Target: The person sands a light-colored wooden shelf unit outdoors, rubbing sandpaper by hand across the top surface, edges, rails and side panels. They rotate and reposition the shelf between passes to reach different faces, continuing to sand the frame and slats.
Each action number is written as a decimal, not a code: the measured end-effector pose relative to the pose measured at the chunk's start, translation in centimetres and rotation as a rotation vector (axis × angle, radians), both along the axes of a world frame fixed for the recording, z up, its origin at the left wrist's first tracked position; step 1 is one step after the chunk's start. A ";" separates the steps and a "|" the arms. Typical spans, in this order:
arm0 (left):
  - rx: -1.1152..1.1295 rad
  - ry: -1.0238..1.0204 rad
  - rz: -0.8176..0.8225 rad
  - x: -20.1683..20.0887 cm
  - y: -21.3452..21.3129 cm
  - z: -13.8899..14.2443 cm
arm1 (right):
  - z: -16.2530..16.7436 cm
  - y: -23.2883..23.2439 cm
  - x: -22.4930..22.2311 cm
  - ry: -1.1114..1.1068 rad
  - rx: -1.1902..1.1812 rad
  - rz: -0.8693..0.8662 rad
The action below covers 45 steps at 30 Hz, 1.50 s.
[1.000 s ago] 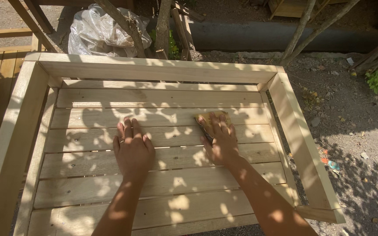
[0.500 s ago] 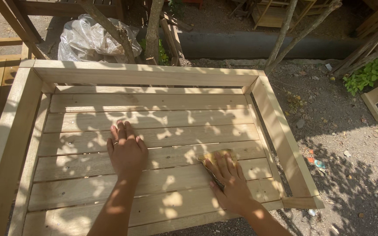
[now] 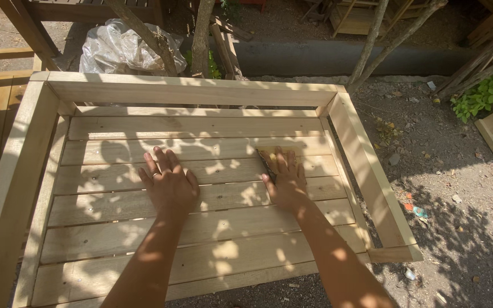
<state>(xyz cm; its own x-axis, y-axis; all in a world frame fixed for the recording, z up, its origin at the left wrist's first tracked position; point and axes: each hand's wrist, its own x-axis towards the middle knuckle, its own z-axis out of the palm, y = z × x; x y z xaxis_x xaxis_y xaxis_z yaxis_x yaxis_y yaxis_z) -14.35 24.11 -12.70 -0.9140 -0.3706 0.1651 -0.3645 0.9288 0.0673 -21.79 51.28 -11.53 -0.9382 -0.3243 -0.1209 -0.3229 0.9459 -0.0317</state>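
We've got our right hand (image 3: 285,181) pressed flat on the sandpaper pad (image 3: 270,155), near the slatted frame's (image 3: 366,165) right rail; left hand (image 3: 168,181) lies open, bracing the slats, which run left-right.

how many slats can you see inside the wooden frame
7 slats, running side to side from the far rail down to the near edge. The left hand and right hand rest on the third and fourth.

Both arms bare to the frame's edge — no sleeves; the left hand (image 3: 168,183) wears what looks like a ring.
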 end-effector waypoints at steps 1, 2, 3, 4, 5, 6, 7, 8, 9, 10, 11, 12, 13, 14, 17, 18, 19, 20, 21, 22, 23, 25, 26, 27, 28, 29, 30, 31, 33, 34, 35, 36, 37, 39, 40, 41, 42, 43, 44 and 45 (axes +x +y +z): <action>-0.114 -0.048 -0.022 -0.4 0.6 0.7 | 0.3 1.1 3.0 -0.019 0.020 0.021; -0.085 -0.029 -0.093 -1.0 1.5 1.4 | 0.4 2.1 5.9 -0.040 0.040 0.043; -0.053 -0.010 -0.160 -1.7 2.9 2.0 | 0.5 3.2 8.7 0.008 0.065 0.047; -0.022 0.012 -0.227 -2.6 4.4 2.5 | 0.5 4.0 10.6 0.061 0.090 0.052; 0.027 -0.014 -0.285 -3.6 6.1 2.9 | 0.4 4.4 11.6 0.032 0.066 0.013; 0.076 -0.043 -0.343 -4.5 7.6 3.1 | 0.3 4.6 11.9 0.002 0.040 -0.026; 0.112 -0.018 -0.405 -5.2 8.8 3.0 | 0.1 4.7 11.4 -0.036 0.017 -0.065; 0.149 0.006 -0.468 -5.8 9.7 2.8 | -0.1 4.6 10.2 -0.011 0.002 -0.098; 0.187 0.032 -0.529 -6.3 10.5 2.5 | -0.3 4.4 8.2 0.016 -0.012 -0.129; 0.201 0.021 -0.517 -6.6 10.9 2.1 | -0.4 4.2 5.6 0.044 -0.027 -0.156; 0.213 0.009 -0.505 -6.7 11.1 1.7 | -0.5 3.9 2.8 0.032 -0.021 -0.187; 0.230 -0.011 -0.492 -6.8 11.2 1.3 | -0.4 3.9 -0.1 0.011 -0.011 -0.217; 0.246 -0.021 -0.477 -6.8 11.1 1.0 | -0.4 3.8 -3.1 0.026 0.001 -0.206; 0.255 -0.018 -0.468 -6.9 11.1 0.9 | -0.3 3.6 -6.3 0.057 0.007 -0.200; 0.308 -0.004 -0.448 -6.8 11.0 1.2 | 0.2 3.5 -13.0 0.012 -0.108 -0.234; 0.329 -0.006 -0.444 -6.8 11.0 1.4 | 0.2 3.6 -13.7 0.013 -0.111 -0.220; 0.317 -0.002 -0.448 -6.9 11.1 1.6 | 0.3 3.8 -13.5 0.012 -0.117 -0.206; 0.308 -0.002 -0.453 -6.8 11.1 1.8 | 0.3 4.2 -12.5 0.007 -0.119 -0.194; 0.302 -0.004 -0.458 -6.9 11.2 2.0 | 0.3 4.8 -10.6 0.005 -0.099 -0.159; 0.297 -0.044 -0.449 -7.0 11.2 2.0 | 0.3 5.6 -7.9 0.007 -0.082 -0.125; 0.290 -0.075 -0.444 -7.1 11.2 1.9 | 0.3 6.5 -5.0 0.009 -0.078 -0.086; 0.263 -0.022 -0.357 -7.3 11.2 1.3 | 0.2 8.5 1.0 0.093 -0.089 -0.022; 0.242 0.056 -0.267 -7.5 11.1 0.9 | 0.1 9.2 3.2 0.171 -0.106 0.009; 0.218 0.136 -0.177 -7.7 11.0 0.4 | -0.2 9.7 4.9 0.131 -0.087 0.001; 0.229 0.144 -0.142 -7.9 11.0 -0.1 | -0.4 10.0 5.7 0.098 -0.070 -0.007; 0.239 0.154 -0.106 -8.1 11.0 -0.6 | -0.7 10.0 5.6 0.066 -0.053 -0.014; 0.252 0.162 -0.070 -8.3 11.0 -1.0 | -0.8 10.0 4.5 0.049 -0.064 -0.037; 0.241 0.130 -0.073 -8.6 10.9 -1.3 | -0.9 9.6 2.5 0.024 -0.076 -0.061; 0.217 0.078 -0.070 -8.9 10.9 -1.7 | -0.9 8.4 -2.8 -0.011 -0.073 -0.106; 0.222 0.067 -0.066 -9.0 10.9 -1.7 | -0.7 7.8 -5.9 -0.021 -0.060 -0.134; 0.224 0.059 -0.060 -9.1 10.8 -1.7 | -0.3 7.0 -9.3 -0.020 -0.027 -0.141; 0.224 0.054 -0.055 -9.2 10.8 -1.6 | 0.1 6.0 -12.3 -0.016 0.004 -0.149; 0.230 0.067 -0.053 -9.2 10.9 -1.4 | 0.7 5.2 -14.7 0.000 0.002 -0.157; 0.242 0.077 -0.050 -9.2 10.9 -1.2 | 1.2 2.8 -16.4 0.018 -0.001 -0.176; 0.243 0.090 -0.050 -9.1 10.9 -1.1 | 1.3 1.8 -16.0 0.040 -0.042 -0.130; 0.243 0.098 -0.048 -9.0 11.0 -1.0 | 1.3 0.9 -14.7 0.058 -0.084 -0.083; 0.243 0.102 -0.048 -9.0 11.0 -1.1 | 1.1 0.2 -12.8 0.072 -0.125 -0.038; 0.249 0.099 -0.043 -8.9 11.0 -1.1 | 0.7 -0.3 -10.4 0.029 -0.089 0.039; 0.251 0.100 -0.038 -8.9 11.0 -1.2 | 0.5 -0.3 -8.3 -0.011 -0.057 0.116; 0.247 0.100 -0.039 -8.9 10.9 -1.4 | 0.7 0.8 -7.0 0.002 -0.134 0.164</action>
